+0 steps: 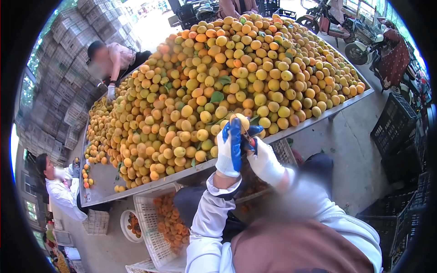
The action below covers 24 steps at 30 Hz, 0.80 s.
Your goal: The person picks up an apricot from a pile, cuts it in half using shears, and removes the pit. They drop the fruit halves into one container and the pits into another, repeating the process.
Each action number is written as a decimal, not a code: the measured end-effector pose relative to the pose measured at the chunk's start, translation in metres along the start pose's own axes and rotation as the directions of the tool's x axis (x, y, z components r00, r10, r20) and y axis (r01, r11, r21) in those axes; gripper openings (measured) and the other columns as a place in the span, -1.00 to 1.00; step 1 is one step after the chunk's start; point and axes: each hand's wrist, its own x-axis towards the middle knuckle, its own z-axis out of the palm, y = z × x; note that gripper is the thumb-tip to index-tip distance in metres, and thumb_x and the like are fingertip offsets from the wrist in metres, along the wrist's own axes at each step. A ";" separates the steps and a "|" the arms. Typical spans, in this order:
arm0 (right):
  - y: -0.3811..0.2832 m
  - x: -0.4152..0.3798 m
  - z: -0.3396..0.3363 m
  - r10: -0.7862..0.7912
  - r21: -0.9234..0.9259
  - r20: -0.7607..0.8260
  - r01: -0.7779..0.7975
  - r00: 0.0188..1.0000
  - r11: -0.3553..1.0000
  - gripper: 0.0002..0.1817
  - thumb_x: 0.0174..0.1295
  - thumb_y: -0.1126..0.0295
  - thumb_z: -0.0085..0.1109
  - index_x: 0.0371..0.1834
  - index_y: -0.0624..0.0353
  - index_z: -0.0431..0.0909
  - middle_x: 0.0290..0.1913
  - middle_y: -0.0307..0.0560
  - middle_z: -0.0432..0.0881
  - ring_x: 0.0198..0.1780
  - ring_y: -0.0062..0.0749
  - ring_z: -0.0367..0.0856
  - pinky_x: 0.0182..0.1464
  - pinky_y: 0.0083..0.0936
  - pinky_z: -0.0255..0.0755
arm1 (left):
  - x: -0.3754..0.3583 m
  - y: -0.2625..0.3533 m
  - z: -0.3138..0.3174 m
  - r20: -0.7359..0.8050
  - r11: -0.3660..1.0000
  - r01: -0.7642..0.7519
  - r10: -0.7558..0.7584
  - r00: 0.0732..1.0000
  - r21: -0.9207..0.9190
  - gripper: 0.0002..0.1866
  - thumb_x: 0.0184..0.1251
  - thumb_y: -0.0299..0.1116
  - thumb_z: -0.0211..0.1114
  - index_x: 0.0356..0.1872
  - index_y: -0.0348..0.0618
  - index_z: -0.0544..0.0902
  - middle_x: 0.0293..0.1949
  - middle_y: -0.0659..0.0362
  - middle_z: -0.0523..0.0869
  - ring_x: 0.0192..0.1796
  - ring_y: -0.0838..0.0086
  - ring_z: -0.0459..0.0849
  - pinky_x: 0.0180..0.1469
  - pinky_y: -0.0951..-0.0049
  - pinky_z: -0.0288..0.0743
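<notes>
A long metal table (102, 184) carries a huge heap of fruit (227, 77), round and smooth-skinned, yellow to orange with a few green leaves mixed in. Below its near edge stands a white plastic crate (152, 236) with a lattice wall, part filled with darker orange fruit, and black crates (393, 125) are stacked well apart on the concrete floor. Two other people work at the far side and the left end of the table. The left hand (229, 150), in a white cloth glove with blue rubbery fingers, grips a single fruit (241, 121) raised just above the table edge, fingers wrapped around it. The right hand (264, 159), in a white glove, is closed narrowly on a small cutter (249, 140) with a reddish part, touching the underside of that fruit; its blade is too small to make out. In my judgement the cutter could nick the glove or the soft skin, since the hands are pressed close, and a nudge to the steep heap might send fruit rolling off the rim.
</notes>
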 end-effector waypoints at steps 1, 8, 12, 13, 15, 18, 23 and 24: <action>-0.001 0.000 0.001 -0.010 0.006 0.012 0.010 1.000 1.000 -0.83 0.29 0.52 0.17 -0.08 0.27 0.52 -0.34 0.12 0.69 -0.28 0.15 0.67 -0.27 -0.18 0.52 | 0.003 -0.002 0.000 -0.028 0.998 -0.030 0.031 0.999 0.055 -0.48 0.54 0.05 0.13 -0.09 -0.35 0.61 -0.29 -0.04 0.78 -0.25 0.19 0.81 -0.20 0.33 0.70; 0.012 -0.002 -0.002 0.388 0.557 0.376 -0.540 0.842 0.632 -0.82 0.49 0.32 0.06 -0.11 0.18 0.58 -0.26 -0.32 0.62 -0.32 -0.55 0.58 -0.25 -0.59 0.47 | 0.012 -0.010 -0.008 -0.044 0.999 -0.048 0.048 0.998 0.010 -0.63 0.51 -0.09 0.22 -0.15 -0.28 0.61 -0.38 -0.01 0.78 -0.42 0.39 0.77 -0.38 0.49 0.62; -0.011 0.001 -0.020 0.398 0.575 0.569 -0.694 0.719 0.433 -0.78 0.52 0.25 0.05 -0.05 0.15 0.59 -0.36 -0.39 0.56 -0.41 -0.76 0.43 -0.37 -0.71 0.32 | 0.013 -0.006 -0.016 0.040 0.997 -0.060 0.058 0.998 0.042 -0.64 0.52 -0.10 0.20 -0.12 -0.29 0.60 -0.36 -0.01 0.78 -0.37 0.35 0.80 -0.38 0.48 0.64; -0.016 0.002 -0.020 0.461 0.509 0.551 -0.718 0.696 0.475 -0.78 0.52 0.26 0.05 -0.03 0.16 0.58 -0.40 -0.42 0.52 -0.43 -0.80 0.38 -0.41 -0.73 0.27 | 0.012 -0.006 -0.015 0.060 0.997 -0.067 0.065 0.996 0.027 -0.64 0.53 -0.11 0.19 -0.09 -0.29 0.59 -0.34 -0.01 0.79 -0.33 0.34 0.80 -0.36 0.48 0.64; -0.015 0.001 -0.012 0.456 0.474 0.439 -0.631 0.774 0.614 -0.81 0.50 0.28 0.05 -0.10 0.15 0.56 -0.46 -0.42 0.46 -0.47 -0.77 0.35 -0.45 -0.70 0.23 | 0.015 -0.016 -0.023 0.188 0.936 -0.284 0.247 0.951 0.209 -0.62 0.55 -0.14 0.17 0.04 -0.32 0.56 -0.24 0.00 0.78 -0.21 0.31 0.81 -0.27 0.46 0.68; -0.004 -0.001 -0.006 0.357 0.386 0.262 -0.437 0.896 0.813 -0.83 0.48 0.33 0.07 -0.13 0.19 0.58 -0.50 -0.43 0.43 -0.49 -0.73 0.32 -0.46 -0.67 0.20 | 0.015 -0.006 -0.020 0.351 0.726 -0.584 0.474 0.808 0.364 -0.59 0.53 -0.19 0.21 0.13 -0.37 0.54 -0.12 0.04 0.74 -0.13 0.40 0.77 -0.20 0.45 0.67; -0.009 0.009 -0.030 0.485 0.536 0.003 -0.411 0.875 0.738 -0.69 0.50 0.24 0.08 0.15 0.16 0.60 -0.49 -0.41 0.46 -0.55 -0.74 0.33 -0.52 -0.67 0.25 | 0.022 -0.008 -0.030 -0.036 0.887 -0.304 0.336 0.941 0.348 -0.62 0.46 -0.33 0.31 0.14 -0.31 0.46 -0.25 0.20 0.70 -0.23 0.50 0.71 -0.15 0.51 0.59; -0.005 0.013 -0.034 0.516 0.544 0.003 -0.435 0.856 0.718 -0.69 0.51 0.22 0.06 0.16 0.13 0.60 -0.49 -0.40 0.47 -0.59 -0.74 0.34 -0.57 -0.68 0.24 | 0.020 -0.014 -0.031 -0.028 0.861 -0.328 0.367 0.930 0.389 -0.56 0.38 -0.27 0.38 0.14 -0.27 0.47 -0.32 0.15 0.72 -0.33 0.36 0.74 -0.21 0.40 0.60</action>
